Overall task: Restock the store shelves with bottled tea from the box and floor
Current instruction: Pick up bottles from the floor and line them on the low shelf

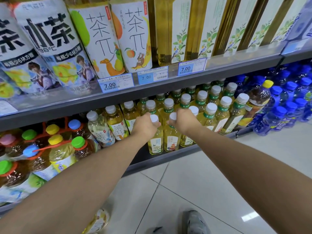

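Two bare arms are extended toward the lower shelf (170,157) of a store rack. The left hand (145,123) is curled around the neck of the first tea bottle (155,142), just under its white cap. The right hand (183,121) is wrapped in the same way around the neck of the second tea bottle (171,141). Both bottles are held upright and side by side at the front edge of the lower shelf; whether their bases rest on it cannot be told. Behind them, rows of white-capped tea bottles (211,108) with green neck bands are ranked toward the back of the shelf. To the left, large bottles with coloured caps (52,149) are stacked, and to the right blue-capped bottles (285,112) are massed. On the upper shelf (135,97) tall tea cartons and bottles are lined up above price tags (116,84) marked 7.00. On the tiled floor (185,183) one further tea bottle (98,222) is seen lying beside the rack, partly hidden by the left forearm, and a grey shoe (195,222) is visible at the lower edge.
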Available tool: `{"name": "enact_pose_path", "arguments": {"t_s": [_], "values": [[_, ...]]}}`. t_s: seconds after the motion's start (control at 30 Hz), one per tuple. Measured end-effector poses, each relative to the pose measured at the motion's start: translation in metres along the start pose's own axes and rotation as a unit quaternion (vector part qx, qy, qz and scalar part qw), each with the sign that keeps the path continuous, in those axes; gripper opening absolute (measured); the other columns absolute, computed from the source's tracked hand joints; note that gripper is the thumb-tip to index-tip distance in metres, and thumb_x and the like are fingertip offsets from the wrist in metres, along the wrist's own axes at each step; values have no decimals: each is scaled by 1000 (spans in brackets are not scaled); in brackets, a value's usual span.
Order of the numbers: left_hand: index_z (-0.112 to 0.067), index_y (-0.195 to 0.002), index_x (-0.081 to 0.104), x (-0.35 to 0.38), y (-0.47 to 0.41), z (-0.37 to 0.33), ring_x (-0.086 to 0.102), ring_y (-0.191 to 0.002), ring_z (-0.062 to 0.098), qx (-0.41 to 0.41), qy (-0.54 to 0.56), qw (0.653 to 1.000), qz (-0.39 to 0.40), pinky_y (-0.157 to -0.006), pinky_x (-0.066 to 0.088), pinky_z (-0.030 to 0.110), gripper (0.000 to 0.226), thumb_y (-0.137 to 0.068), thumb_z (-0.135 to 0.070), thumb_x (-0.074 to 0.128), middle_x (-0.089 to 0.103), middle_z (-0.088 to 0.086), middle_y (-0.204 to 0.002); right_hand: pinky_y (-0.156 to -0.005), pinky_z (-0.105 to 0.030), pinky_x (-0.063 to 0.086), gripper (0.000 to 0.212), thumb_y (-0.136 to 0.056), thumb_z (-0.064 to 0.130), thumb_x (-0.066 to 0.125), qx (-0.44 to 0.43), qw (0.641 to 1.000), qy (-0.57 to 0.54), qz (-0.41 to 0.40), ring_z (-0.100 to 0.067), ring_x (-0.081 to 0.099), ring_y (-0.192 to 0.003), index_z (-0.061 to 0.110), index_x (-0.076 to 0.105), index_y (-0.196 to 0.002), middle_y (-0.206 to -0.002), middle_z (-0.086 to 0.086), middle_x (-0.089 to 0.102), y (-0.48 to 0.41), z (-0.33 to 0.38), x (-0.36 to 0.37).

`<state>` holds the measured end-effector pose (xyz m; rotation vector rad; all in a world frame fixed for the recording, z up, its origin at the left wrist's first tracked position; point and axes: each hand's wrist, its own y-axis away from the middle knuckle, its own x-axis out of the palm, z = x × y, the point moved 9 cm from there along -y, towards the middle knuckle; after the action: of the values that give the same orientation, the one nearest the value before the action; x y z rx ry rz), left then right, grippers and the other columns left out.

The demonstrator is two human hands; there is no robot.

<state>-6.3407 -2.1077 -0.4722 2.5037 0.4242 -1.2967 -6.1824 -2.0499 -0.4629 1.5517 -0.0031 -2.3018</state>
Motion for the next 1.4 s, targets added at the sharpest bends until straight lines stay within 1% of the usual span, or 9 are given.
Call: {"name": "enact_pose_path", "arguments": {"t_s": [0.07, 0.27, 0.53, 0.73, 0.97, 1.1, 1.2, 1.27, 1.4], "values": [[-15, -116, 60, 2, 1, 0, 63, -89, 26, -2, 7, 1000, -15, -60, 44, 31, 38, -91, -42, 69, 65, 8, -104, -69, -32, 45, 36, -95, 33, 62, -17, 1000, 3, -5, -24, 58, -83, 2, 57, -113, -106, -14, 61, -1, 3, -1], [-13, -112, 63, 8, 0, -1, 64, -90, 27, -13, 44, 998, -52, -66, 51, 34, 35, -91, -40, 68, 67, 8, -99, -78, -31, 44, 37, -97, 24, 60, -89, 996, 14, -9, -29, 58, -103, 5, 54, -128, -124, -14, 56, -6, 5, -6], [-16, -123, 61, 6, 6, 4, 63, -98, 23, 7, 66, 998, -14, -73, 48, 32, 39, -90, -35, 72, 68, 4, -109, -99, -40, 46, 58, -98, 21, 57, -54, 996, -68, -29, -34, 53, -122, 13, 33, -150, -146, -16, 42, 15, -13, -3], [-16, -121, 65, 0, 48, 13, 64, -105, 23, -1, 70, 996, 63, -90, 54, 37, 32, -94, -34, 67, 69, 6, -118, -76, -36, 55, 29, -97, 31, 54, -3, 1000, -15, 19, -29, 63, -86, 7, 61, -112, -98, -15, 65, 58, -10, -12], [-9, -106, 69, -89, 128, 32, 61, -104, 24, 20, -57, 992, 109, -87, 50, 34, 29, -93, -35, 64, 67, 7, -111, -85, -39, 57, 33, -99, 32, 53, -107, 982, 58, 144, -24, 69, -91, 6, 69, -110, -104, -12, 72, 135, 94, -26], [-7, -105, 72, -159, 191, 68, 62, -106, 25, 17, -102, 989, 108, -88, 50, 33, 27, -92, -30, 65, 69, 7, -113, -76, -33, 54, 30, -98, 28, 55, -180, 963, 101, 171, -28, 70, -95, 5, 68, -112, -105, -15, 73, 184, 174, -25], [-4, -98, 72, -196, 232, 117, 60, -90, 23, -8, -90, 991, 94, -77, 48, 32, 21, -93, -23, 65, 66, 6, -92, -60, -25, 50, 31, -99, 33, 52, -228, 951, 102, 182, -21, 67, -68, 9, 69, -109, -85, -12, 76, 216, 231, -4], [-6, -106, 73, -212, 258, 158, 60, -93, 23, -39, -83, 993, 79, -80, 49, 30, 25, -93, -25, 65, 66, 6, -97, -56, -23, 47, 28, -98, 33, 54, -257, 942, 95, 193, -15, 61, -63, 11, 69, -107, -75, -6, 73, 235, 262, 25], [-8, -102, 73, -210, 299, 241, 62, -94, 25, -89, -48, 991, 83, -80, 48, 32, 21, -94, -25, 65, 70, 9, -101, -78, -33, 51, 28, -95, 30, 57, -326, 905, 159, 222, -28, 64, -97, 7, 70, -103, -102, -11, 70, 265, 299, 112]]}}
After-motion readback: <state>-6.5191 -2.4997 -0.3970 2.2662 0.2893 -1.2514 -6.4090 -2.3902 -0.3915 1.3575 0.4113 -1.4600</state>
